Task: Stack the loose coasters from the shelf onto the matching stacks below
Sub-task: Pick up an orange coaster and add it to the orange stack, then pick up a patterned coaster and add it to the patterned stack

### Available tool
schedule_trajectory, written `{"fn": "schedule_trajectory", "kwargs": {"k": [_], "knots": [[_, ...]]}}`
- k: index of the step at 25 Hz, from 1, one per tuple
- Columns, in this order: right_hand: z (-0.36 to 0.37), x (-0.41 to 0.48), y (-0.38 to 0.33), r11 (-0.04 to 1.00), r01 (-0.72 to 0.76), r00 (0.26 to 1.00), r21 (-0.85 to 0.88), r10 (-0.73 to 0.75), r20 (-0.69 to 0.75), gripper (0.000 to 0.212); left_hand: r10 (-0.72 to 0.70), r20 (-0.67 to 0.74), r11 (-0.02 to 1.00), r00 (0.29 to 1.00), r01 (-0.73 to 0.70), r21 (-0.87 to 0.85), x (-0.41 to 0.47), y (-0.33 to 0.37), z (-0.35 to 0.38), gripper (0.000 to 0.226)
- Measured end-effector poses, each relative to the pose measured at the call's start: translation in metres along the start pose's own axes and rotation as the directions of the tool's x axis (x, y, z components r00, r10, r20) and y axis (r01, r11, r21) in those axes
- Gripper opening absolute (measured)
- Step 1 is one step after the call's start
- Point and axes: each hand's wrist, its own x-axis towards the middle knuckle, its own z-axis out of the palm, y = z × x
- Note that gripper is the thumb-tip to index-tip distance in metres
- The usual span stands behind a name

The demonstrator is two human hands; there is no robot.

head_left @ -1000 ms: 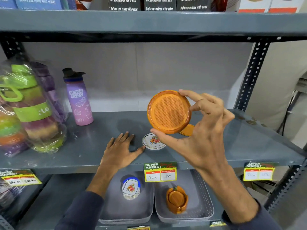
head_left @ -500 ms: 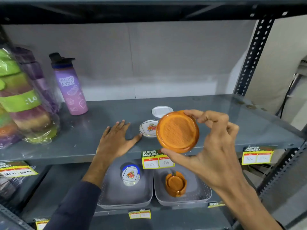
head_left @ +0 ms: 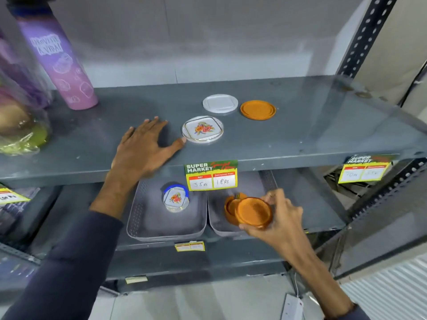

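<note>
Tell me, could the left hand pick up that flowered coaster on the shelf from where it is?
Probably yes. The left hand lies flat and empty on the shelf, thumb tip right at the rim of the flowered coaster. Nothing stands between them, and nothing lies on top of the coaster.

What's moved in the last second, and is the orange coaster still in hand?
The right hand has carried the orange coaster down from above the shelf to the orange stack in the right tray, and it still grips it. The left hand stays flat beside the floral coaster.
</note>
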Motion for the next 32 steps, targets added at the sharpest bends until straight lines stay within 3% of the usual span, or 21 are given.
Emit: {"fn": "schedule_trajectory", "kwargs": {"k": [6,12,16,30,32], "knots": [[0.086,0.059,0.071,0.974,-0.187,0.963,-0.124,0.207,0.175,0.051,0.003,-0.058,1.000,0.998,-0.004,-0.018,0.002,-0.003,0.002,0.093],[0.123,0.080,0.096,0.972,-0.163,0.962,-0.171,0.195,0.190,0.045,-0.001,-0.092,0.999,0.996,-0.004,-0.051,0.004,-0.004,0.002,0.088],[0.133,0.080,0.104,0.962,-0.106,0.959,-0.251,0.166,0.231,0.050,-0.010,-0.105,0.998,0.994,0.004,-0.056,0.004,-0.003,0.002,0.086],[0.133,0.075,0.100,0.976,-0.092,0.947,-0.200,0.147,0.284,0.073,-0.015,-0.088,0.998,0.996,0.010,-0.056,0.001,0.000,0.000,0.082],[0.131,0.075,0.100,0.978,-0.089,0.951,-0.191,0.140,0.275,0.068,-0.015,-0.078,0.999,0.997,0.011,-0.054,0.000,0.000,-0.001,0.080]]}}
